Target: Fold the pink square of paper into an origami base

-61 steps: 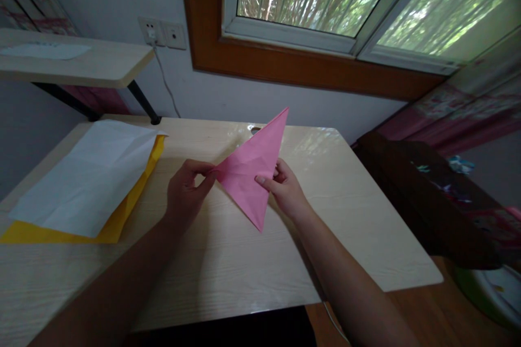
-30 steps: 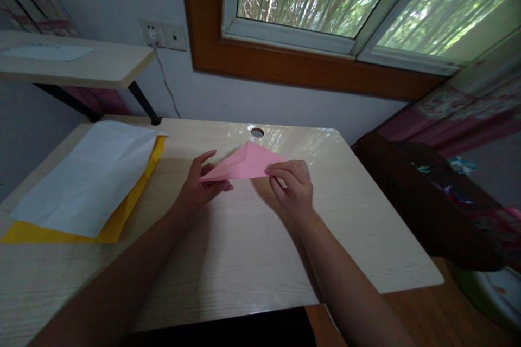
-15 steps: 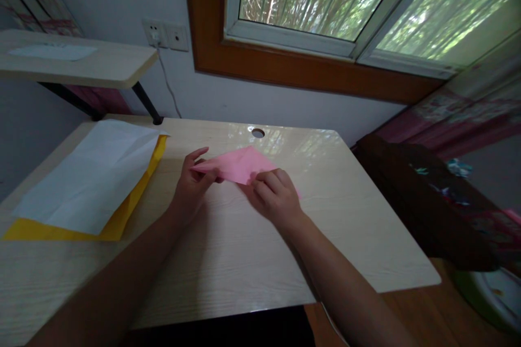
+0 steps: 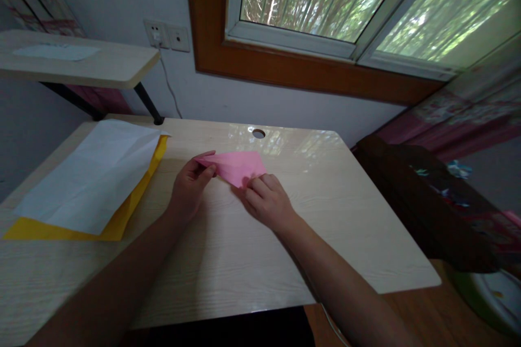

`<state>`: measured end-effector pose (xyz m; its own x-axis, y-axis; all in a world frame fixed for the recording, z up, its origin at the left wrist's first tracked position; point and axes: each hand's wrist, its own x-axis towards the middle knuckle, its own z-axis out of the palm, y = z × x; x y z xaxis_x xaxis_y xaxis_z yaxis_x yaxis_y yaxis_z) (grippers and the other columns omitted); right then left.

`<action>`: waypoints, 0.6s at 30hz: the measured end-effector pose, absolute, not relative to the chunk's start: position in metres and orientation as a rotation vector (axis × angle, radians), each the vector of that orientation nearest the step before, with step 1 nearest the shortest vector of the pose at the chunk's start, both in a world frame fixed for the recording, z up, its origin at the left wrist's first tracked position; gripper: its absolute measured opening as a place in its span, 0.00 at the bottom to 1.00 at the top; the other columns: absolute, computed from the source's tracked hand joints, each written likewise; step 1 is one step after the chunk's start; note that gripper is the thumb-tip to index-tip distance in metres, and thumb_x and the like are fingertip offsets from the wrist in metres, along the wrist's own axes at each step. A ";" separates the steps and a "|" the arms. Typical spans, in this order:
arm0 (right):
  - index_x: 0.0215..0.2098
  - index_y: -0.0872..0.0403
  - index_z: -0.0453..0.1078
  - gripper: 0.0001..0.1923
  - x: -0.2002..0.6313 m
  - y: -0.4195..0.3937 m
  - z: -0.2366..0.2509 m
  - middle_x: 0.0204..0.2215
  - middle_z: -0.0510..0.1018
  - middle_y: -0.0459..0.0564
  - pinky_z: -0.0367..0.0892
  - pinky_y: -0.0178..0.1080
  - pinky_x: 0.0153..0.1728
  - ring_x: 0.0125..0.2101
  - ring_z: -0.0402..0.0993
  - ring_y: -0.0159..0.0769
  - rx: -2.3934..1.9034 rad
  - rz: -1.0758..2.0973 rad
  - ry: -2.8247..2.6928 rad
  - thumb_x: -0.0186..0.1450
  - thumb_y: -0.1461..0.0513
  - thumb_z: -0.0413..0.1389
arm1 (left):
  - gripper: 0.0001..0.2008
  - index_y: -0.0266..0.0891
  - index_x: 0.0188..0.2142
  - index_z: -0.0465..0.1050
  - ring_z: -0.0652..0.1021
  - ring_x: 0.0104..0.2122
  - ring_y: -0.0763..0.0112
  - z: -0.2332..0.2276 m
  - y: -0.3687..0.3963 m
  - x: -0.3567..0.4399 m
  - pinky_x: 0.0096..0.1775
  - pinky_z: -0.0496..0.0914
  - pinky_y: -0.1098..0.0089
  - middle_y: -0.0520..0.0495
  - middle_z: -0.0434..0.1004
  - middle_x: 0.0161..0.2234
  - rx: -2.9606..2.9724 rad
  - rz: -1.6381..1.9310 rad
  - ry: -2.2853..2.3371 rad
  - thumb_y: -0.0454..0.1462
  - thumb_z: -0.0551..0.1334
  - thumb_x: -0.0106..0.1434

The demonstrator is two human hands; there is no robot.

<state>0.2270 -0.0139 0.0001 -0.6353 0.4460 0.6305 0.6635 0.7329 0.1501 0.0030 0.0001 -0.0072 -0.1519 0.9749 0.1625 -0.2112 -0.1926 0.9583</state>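
Observation:
A folded pink paper [image 4: 236, 166] lies low over the middle of the light wooden table [image 4: 228, 249]. My left hand [image 4: 188, 188] pinches its left tip between thumb and fingers. My right hand [image 4: 266, 204] rests on the paper's near right edge, fingers curled down on it and covering that corner.
A white sheet [image 4: 89, 176] lies on a yellow sheet [image 4: 122, 217] at the table's left. A small cable hole [image 4: 258, 133] is near the far edge. A raised shelf [image 4: 81, 62] stands at back left, a dark chair [image 4: 427, 200] at the right, wall sockets [image 4: 166, 37] behind.
The pink paper, held up as a tall triangle two seconds ago, has been brought down flat to the table. My right hand slid left and nearer onto it.

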 end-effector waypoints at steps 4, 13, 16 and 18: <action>0.34 0.51 0.70 0.07 0.226 -0.014 0.001 0.35 0.77 0.48 0.64 0.44 0.42 0.39 0.68 0.39 -0.832 -0.434 -2.377 0.71 0.60 0.60 | 0.22 0.42 0.54 0.77 0.79 0.44 0.67 -0.007 0.002 0.002 0.47 0.73 0.70 0.46 0.81 0.47 1.141 1.580 1.072 0.41 0.71 0.61; 0.49 0.47 0.71 0.13 0.240 -0.008 0.004 0.44 0.77 0.52 0.68 0.50 0.48 0.45 0.72 0.44 -0.968 -0.183 -2.051 0.67 0.58 0.64 | 0.13 0.41 0.42 0.77 0.79 0.39 0.70 -0.009 0.009 -0.002 0.46 0.73 0.68 0.50 0.80 0.38 1.105 1.755 1.002 0.37 0.73 0.57; 0.53 0.47 0.69 0.21 0.248 0.000 0.001 0.49 0.73 0.55 0.67 0.55 0.55 0.52 0.70 0.48 -1.107 -0.039 -1.773 0.65 0.55 0.66 | 0.13 0.41 0.39 0.76 0.79 0.36 0.72 -0.007 0.009 -0.002 0.43 0.73 0.69 0.52 0.79 0.35 1.046 1.781 0.943 0.36 0.74 0.55; 0.56 0.47 0.67 0.23 0.254 0.007 -0.003 0.54 0.70 0.56 0.68 0.56 0.56 0.57 0.68 0.49 -1.163 0.158 -1.618 0.66 0.53 0.63 | 0.15 0.41 0.39 0.75 0.78 0.36 0.72 -0.004 0.009 0.000 0.43 0.73 0.69 0.52 0.79 0.34 1.007 1.785 0.898 0.35 0.75 0.54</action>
